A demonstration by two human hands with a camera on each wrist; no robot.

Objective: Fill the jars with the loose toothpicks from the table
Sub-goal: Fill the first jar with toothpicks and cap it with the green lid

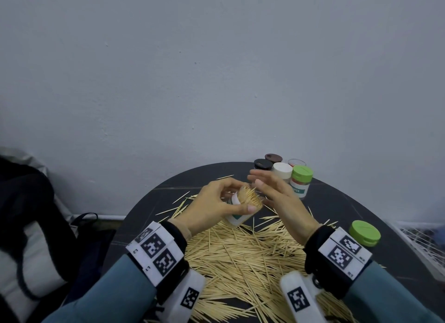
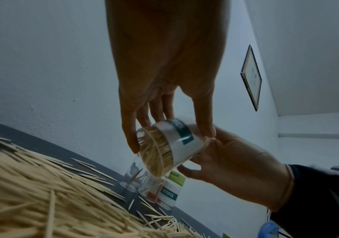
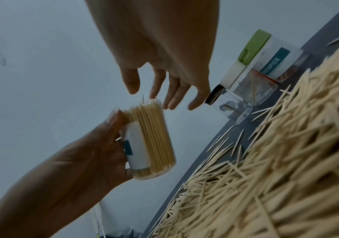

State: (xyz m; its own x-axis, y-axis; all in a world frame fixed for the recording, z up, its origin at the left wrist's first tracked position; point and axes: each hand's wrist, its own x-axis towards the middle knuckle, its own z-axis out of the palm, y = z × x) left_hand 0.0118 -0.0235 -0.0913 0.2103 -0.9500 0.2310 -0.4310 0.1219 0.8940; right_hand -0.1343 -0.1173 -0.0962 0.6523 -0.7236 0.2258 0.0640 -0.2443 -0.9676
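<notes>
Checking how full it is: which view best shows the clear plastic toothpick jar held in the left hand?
Right wrist: the clear plastic toothpick jar shows side-on, packed full. Left wrist shows its base; head shows its open top, partly hidden by the left hand.

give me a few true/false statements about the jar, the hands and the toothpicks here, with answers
1. The left hand holds a clear jar packed with toothpicks. True.
2. The held jar has a green lid on it. False: its mouth is open, with toothpick tips showing.
3. The right hand grips a bundle of toothpicks. False: its fingers are spread open beside the jar's mouth, holding nothing.
4. A large pile of loose toothpicks lies on the dark table. True.
5. A green-lidded jar stands among other jars at the table's far edge. True.
</notes>
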